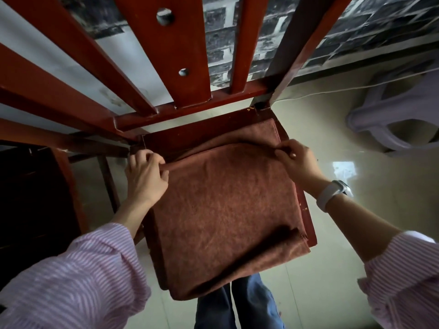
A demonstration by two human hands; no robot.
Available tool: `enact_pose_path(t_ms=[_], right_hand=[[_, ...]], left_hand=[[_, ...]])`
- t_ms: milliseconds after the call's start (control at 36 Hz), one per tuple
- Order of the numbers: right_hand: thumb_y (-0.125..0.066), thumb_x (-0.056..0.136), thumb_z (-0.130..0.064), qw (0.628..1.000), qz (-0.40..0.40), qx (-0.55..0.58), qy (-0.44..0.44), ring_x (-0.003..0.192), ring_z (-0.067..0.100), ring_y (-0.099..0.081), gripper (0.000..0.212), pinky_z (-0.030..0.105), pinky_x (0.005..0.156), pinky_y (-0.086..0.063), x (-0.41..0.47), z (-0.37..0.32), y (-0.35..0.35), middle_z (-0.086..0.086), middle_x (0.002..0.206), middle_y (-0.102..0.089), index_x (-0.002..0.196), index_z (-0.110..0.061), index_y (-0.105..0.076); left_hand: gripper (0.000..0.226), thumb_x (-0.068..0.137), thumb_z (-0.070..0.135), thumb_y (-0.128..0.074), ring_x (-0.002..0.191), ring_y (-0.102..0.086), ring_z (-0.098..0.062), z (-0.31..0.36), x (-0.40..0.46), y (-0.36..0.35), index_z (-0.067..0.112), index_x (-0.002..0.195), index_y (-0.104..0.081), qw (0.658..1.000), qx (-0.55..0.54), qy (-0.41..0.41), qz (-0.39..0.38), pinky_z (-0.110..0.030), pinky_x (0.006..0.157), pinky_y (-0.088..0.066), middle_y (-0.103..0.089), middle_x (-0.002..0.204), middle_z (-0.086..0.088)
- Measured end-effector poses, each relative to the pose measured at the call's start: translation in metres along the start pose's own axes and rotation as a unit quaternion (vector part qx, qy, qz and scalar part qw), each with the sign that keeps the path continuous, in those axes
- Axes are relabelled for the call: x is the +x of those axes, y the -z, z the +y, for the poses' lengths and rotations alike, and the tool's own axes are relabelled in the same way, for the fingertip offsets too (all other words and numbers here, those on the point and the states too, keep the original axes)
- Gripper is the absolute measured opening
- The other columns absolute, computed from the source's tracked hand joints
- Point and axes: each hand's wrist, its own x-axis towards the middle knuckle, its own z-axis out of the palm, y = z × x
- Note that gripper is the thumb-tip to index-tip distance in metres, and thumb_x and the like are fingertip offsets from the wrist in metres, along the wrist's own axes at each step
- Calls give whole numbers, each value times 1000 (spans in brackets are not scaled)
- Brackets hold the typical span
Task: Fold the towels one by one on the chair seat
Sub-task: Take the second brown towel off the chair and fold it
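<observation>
A rust-brown towel (221, 210) lies spread on the seat of a red wooden chair (311, 224) and covers nearly all of it; the near edge hangs a bit over the front of the seat. At the front right corner a folded flap of the towel lies on top, w/ a dark shadow beside it. Near the back of the seat a second layer of the same cloth shows under the fold edge, reaching to the back right corner.

The left hand (146, 176) is at the back left corner of the towel; its grip is closed on the rolled fold edge, thumb and fingers pinching the cloth. The right hand (295, 160) is at the back right part of the same fold edge, fingers curled, also pinching the cloth. The edge runs stretched between both hands, approx. parallel to the chair back.

The right wrist wears a white watch (332, 193). Both arms have pink striped sleeves (78, 276), pushed up. Below the seat, blue jeans (240, 307) are visible. On the glossy floor to the right stands a pale purple plastic stool (389, 119), well apart from the chair. A thin white cable (320, 92) runs on the floor near the wall.
</observation>
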Motion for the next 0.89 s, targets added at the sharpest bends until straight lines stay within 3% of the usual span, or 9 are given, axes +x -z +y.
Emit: enact_pose_path(t_ms=[139,222,306,361,417,472,556,639,889], right_hand=[[-59,87,-8,997,-62,26,23,78,22,-59,9,27,69,-47,-15,8,7,5,84,-61,95,-8,-63],[-62,84,-7,995,-67,77,-8,65,5,-56,5,8,57,-42,-21,7,14,0,73,-59,88,-9,-63],[-64,78,-6,948,-187,236,-101,53,-2,-56,3,8,51,-43,-25,6,30,0,65,-61,81,-5,-64],[-67,67,-14,877,-311,317,-185,58,7,-63,16,16,53,-50,-23,9,42,2,66,-67,80,-5,-65],[-69,65,-20,869,-385,243,-194,70,14,-67,22,23,63,-54,-18,12,47,5,75,-70,82,-6,-67],[-64,79,-16,915,-339,152,-159,71,12,-64,5,21,67,-51,-8,12,42,3,75,-69,80,-12,-68],[-56,90,-9,983,-116,119,-72,55,-4,-52,12,9,53,-39,11,1,25,-1,68,-56,81,-13,-63],[-51,91,-8,997,31,75,10,78,13,-53,16,21,65,-38,28,-16,11,6,83,-58,100,-1,-63],[-49,91,-9,997,70,-18,-26,107,34,-52,23,23,80,-34,52,-17,-19,22,114,-58,106,3,-62]], left_hand=[[11,75,2,-69,86,-60,-32,-21,-30,4,5,85,-66,986,-92,-101,94,-44,77,-47,-64,90,-12],[9,75,4,-71,88,-60,-17,-28,-47,6,6,84,-69,979,-145,-108,95,-33,81,-48,-66,91,-4],[9,79,8,-68,82,-60,4,-26,-56,25,16,83,-68,955,-289,-6,-70,-16,78,-46,-66,84,12],[10,79,13,-67,82,-64,-4,-31,-57,38,22,80,-69,879,-388,79,-267,-22,77,-48,-70,78,7],[8,78,15,-64,87,-66,-19,-39,-53,44,21,81,-69,825,-446,138,-318,-34,83,-49,-71,85,-3],[12,83,13,-62,88,-62,-21,-42,-43,44,23,81,-66,842,-462,166,-224,-35,86,-46,-67,87,-4],[19,89,14,-57,80,-55,-8,-35,-25,38,30,79,-59,897,-415,141,-58,-22,74,-43,-59,83,9],[8,91,17,-54,79,-54,-10,-30,-11,24,22,90,-60,915,-385,120,-12,-20,71,-42,-59,84,6],[17,94,11,-45,127,-41,-26,-26,9,-5,3,103,-58,958,-276,73,32,-36,106,-29,-47,139,-7]])
